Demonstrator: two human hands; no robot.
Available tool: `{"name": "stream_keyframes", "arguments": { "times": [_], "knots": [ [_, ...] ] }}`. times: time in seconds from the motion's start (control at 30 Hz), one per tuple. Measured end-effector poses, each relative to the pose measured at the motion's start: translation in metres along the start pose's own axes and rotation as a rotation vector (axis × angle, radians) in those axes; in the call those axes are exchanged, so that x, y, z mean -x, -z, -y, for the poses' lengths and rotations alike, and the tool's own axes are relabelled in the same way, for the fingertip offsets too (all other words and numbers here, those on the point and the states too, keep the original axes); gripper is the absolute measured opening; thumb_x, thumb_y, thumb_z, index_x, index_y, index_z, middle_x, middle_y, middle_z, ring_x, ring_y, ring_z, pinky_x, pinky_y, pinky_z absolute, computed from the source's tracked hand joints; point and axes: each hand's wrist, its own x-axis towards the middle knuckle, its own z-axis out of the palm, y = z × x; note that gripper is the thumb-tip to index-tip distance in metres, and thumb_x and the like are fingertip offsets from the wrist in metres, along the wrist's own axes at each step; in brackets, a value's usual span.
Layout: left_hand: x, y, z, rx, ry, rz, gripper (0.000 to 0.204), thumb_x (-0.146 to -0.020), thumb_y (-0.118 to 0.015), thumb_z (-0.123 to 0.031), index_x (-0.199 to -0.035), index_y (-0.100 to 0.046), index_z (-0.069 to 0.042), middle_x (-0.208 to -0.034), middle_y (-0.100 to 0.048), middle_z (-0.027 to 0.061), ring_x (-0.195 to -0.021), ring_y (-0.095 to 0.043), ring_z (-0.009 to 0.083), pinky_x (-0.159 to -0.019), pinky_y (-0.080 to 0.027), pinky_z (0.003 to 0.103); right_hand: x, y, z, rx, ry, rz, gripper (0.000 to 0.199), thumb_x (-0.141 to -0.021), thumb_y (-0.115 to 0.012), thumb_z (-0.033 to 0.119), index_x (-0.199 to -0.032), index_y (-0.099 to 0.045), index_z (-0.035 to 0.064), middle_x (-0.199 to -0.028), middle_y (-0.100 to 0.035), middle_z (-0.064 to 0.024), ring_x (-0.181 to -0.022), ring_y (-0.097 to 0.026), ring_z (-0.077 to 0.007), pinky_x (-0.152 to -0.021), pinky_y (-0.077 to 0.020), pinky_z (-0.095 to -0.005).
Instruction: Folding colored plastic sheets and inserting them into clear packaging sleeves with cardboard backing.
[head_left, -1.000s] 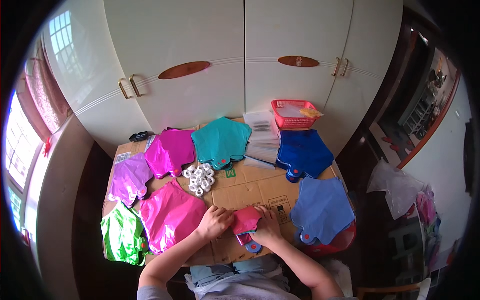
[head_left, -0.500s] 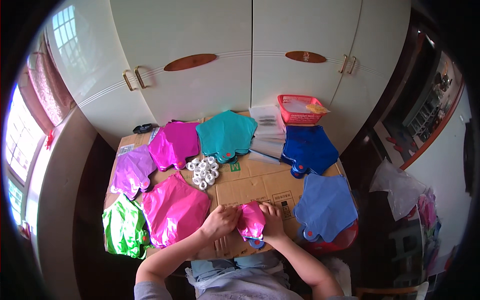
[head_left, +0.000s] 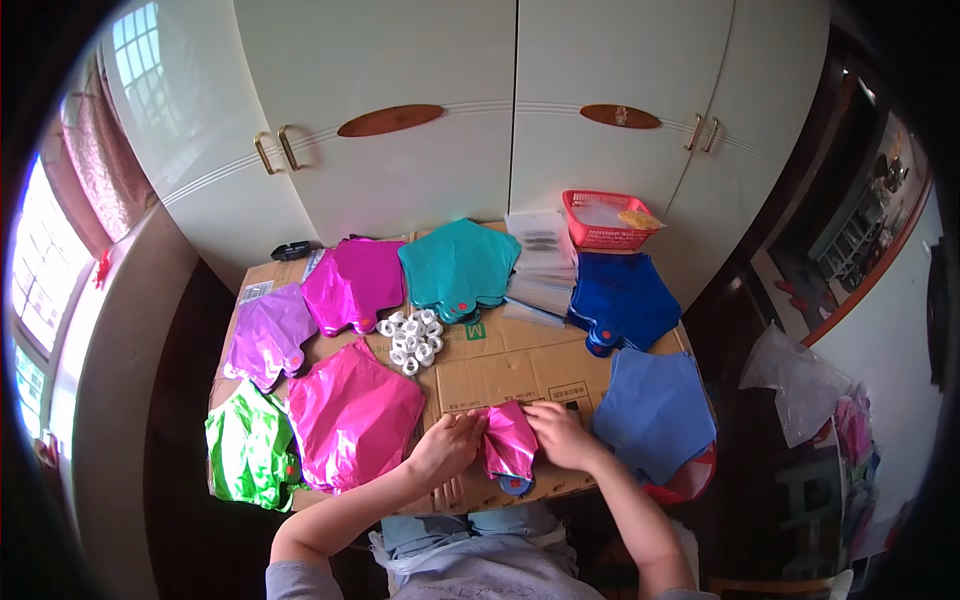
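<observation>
Cardboard tabletop (head_left: 520, 365), folded pink foil balloon (head_left: 509, 442) pinched between left hand (head_left: 447, 447) and right hand (head_left: 560, 433), both grips closed.

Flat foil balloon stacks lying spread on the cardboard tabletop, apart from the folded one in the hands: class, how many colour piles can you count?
7: green foil pile front left, pink pile beside it, lilac pile, magenta pile, teal pile, dark blue pile, light blue pile right. More may lie beneath.

The left hand (head_left: 447, 447) and right hand (head_left: 560, 436) are covering both side edges of the folded pink foil piece (head_left: 510, 447), so how the fingers are gripping it isn't showing. The small white rings (head_left: 410, 340) are coming out too tiny to tell what they are. The red thing (head_left: 688, 482) is mostly hiding under the light blue sheet (head_left: 655, 410).
</observation>
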Motion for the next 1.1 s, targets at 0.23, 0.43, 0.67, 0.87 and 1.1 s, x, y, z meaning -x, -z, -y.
{"name": "stream_keyframes", "arguments": {
  "times": [0.23, 0.43, 0.67, 0.87, 1.1],
  "knots": [
    [0.0, -0.001, 0.001, 0.016, 0.007, 0.001, 0.049, -0.084, -0.049, -0.017, -0.128, -0.05, 0.006, -0.124, -0.058, 0.0159, -0.105, -0.055, 0.0172, -0.085, -0.041, 0.028, -0.046, 0.0, 0.0, -0.059, 0.198, -0.218, 0.026, -0.081, -0.059, 0.007, -0.104, -0.07, 0.0121, -0.108, -0.067, -0.0045, -0.109, -0.059, -0.0224, -0.092, -0.0478, -0.0348],
    [0.006, 0.002, 0.001, 0.005, 0.003, -0.022, 0.05, -0.086, -0.046, -0.017, -0.13, -0.048, 0.004, -0.129, -0.054, 0.0174, -0.112, -0.054, 0.0176, -0.09, -0.04, 0.03, -0.046, -0.014, -0.014, 0.127, 0.353, -0.167, 0.028, -0.083, -0.055, 0.011, -0.107, -0.07, 0.014, -0.114, -0.066, -0.0031, -0.112, -0.059, -0.0176, -0.089, -0.0486, -0.0325],
    [0.012, 0.0, 0.0, 0.046, 0.005, -0.014, 0.05, -0.089, -0.042, -0.019, -0.136, -0.044, -0.003, -0.135, -0.049, 0.019, -0.115, -0.052, 0.0179, -0.092, -0.037, 0.03, -0.047, -0.014, -0.016, 0.114, 0.36, -0.141, 0.027, -0.084, -0.054, 0.011, -0.106, -0.07, 0.0136, -0.115, -0.066, -0.0033, -0.115, -0.058, -0.0184, -0.091, -0.0468, -0.0333],
    [0.012, -0.002, -0.003, 0.099, 0.008, -0.002, 0.049, -0.089, -0.043, -0.019, -0.137, -0.044, -0.009, -0.137, -0.045, 0.0214, -0.119, -0.049, 0.0224, -0.087, -0.039, 0.03, -0.043, -0.009, -0.017, 0.194, 0.354, -0.057, 0.034, -0.087, -0.05, 0.012, -0.118, -0.063, 0.0144, -0.124, -0.06, -0.0045, -0.122, -0.052, -0.0206, -0.099, -0.0408, -0.0346],
    [0.014, -0.004, -0.005, 0.066, 0.022, 0.027, 0.048, -0.09, -0.041, -0.02, -0.137, -0.045, -0.012, -0.138, -0.044, 0.0218, -0.117, -0.049, 0.021, -0.087, -0.037, 0.03, -0.018, 0.018, 0.022, 0.257, 0.455, 0.145, 0.049, -0.082, -0.054, 0.014, -0.131, -0.052, 0.0148, -0.143, -0.043, -0.0079, -0.134, -0.038, -0.0248, -0.112, -0.0291, -0.0393]
  ]
}}
